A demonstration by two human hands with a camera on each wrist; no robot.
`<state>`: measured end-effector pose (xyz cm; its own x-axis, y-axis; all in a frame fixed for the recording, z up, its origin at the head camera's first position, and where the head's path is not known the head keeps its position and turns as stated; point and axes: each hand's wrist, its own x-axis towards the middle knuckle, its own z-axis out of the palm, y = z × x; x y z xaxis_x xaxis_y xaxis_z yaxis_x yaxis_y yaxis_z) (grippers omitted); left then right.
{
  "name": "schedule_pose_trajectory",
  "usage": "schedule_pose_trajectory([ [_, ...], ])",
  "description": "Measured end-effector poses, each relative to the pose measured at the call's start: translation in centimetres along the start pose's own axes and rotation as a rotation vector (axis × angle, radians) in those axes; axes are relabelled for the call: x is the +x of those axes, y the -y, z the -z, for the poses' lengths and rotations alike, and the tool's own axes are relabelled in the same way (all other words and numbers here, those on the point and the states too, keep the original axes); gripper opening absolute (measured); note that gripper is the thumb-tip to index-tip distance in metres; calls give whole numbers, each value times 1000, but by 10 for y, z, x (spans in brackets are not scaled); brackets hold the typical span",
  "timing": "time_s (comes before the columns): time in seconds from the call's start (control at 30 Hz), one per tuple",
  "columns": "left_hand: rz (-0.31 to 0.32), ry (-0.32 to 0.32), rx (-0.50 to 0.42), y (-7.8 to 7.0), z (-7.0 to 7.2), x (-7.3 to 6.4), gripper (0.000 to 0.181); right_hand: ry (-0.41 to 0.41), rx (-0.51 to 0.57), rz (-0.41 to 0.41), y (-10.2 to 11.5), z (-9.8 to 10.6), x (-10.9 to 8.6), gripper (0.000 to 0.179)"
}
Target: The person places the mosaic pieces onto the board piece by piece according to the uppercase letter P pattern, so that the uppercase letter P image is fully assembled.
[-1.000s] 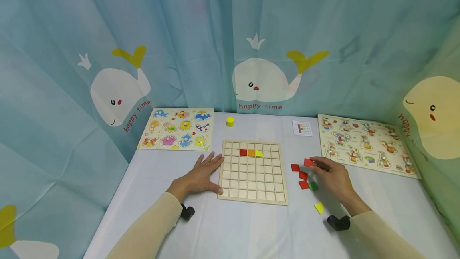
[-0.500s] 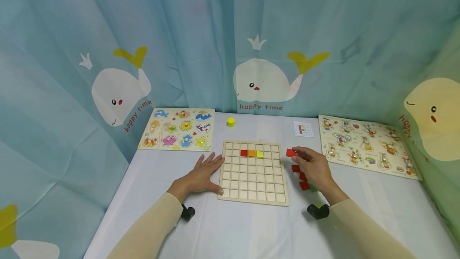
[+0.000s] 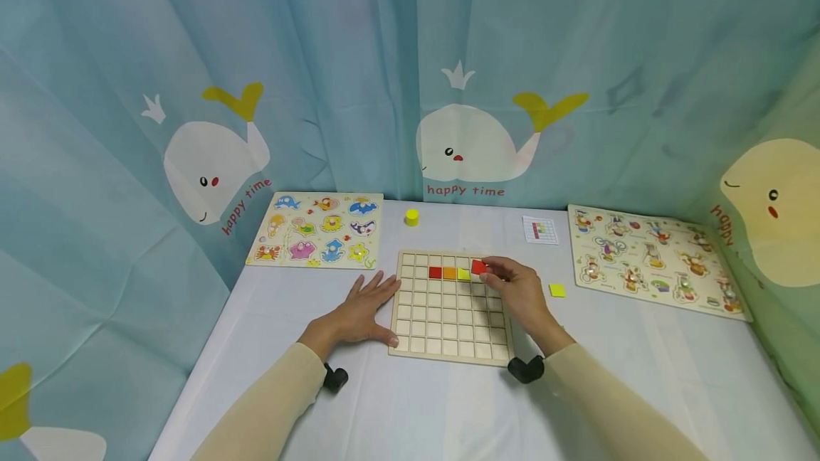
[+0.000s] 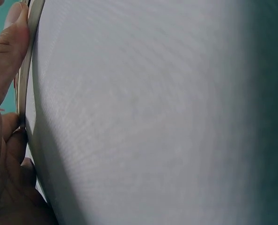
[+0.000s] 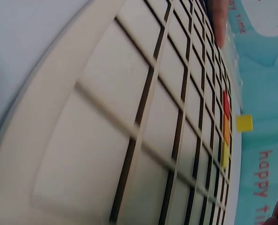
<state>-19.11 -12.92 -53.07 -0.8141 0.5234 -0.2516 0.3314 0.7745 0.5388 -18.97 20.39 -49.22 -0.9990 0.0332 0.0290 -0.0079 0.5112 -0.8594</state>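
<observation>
My right hand [image 3: 522, 294] pinches a red square tile [image 3: 478, 267] between thumb and fingers, over the upper right part of the wooden grid board [image 3: 448, 360]. In the board's second row lie a red tile [image 3: 435, 272], an orange tile [image 3: 450, 273] and a yellow tile [image 3: 463, 274], side by side. The held tile is just right of the yellow one; the head view does not show whether it touches the board. My left hand [image 3: 355, 315] rests at the board's left edge with fingers spread, and its thumb [image 4: 10, 51] touches the edge.
A loose yellow tile [image 3: 556, 290] lies right of my right hand. Behind the board stand a yellow cylinder [image 3: 411, 218] and a small printed card [image 3: 540, 230]. Picture puzzle boards lie at back left [image 3: 314, 230] and back right [image 3: 653, 258]. A whale-print curtain [image 3: 359, 91] closes the back.
My right hand picked up a red tile from the loose pile and carried it left over the board. The arm now covers that pile, and a yellow tile shows. My left hand stays put.
</observation>
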Motion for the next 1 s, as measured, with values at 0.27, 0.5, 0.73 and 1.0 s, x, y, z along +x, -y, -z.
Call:
schedule_pose_trajectory([
  [0.27,0,0,-6,0,0,0,121,23,23,26,9,-25,3,31],
  [0.5,1,-1,1,0,0,1,120,63,10,44,13,-45,4,28],
  [0.73,-9,-1,1,-1,1,-1,120,84,-26,60,13,-60,8,24],
  [1.0,-16,-1,9,0,2,-2,119,113,-104,38,9,-69,10,26],
])
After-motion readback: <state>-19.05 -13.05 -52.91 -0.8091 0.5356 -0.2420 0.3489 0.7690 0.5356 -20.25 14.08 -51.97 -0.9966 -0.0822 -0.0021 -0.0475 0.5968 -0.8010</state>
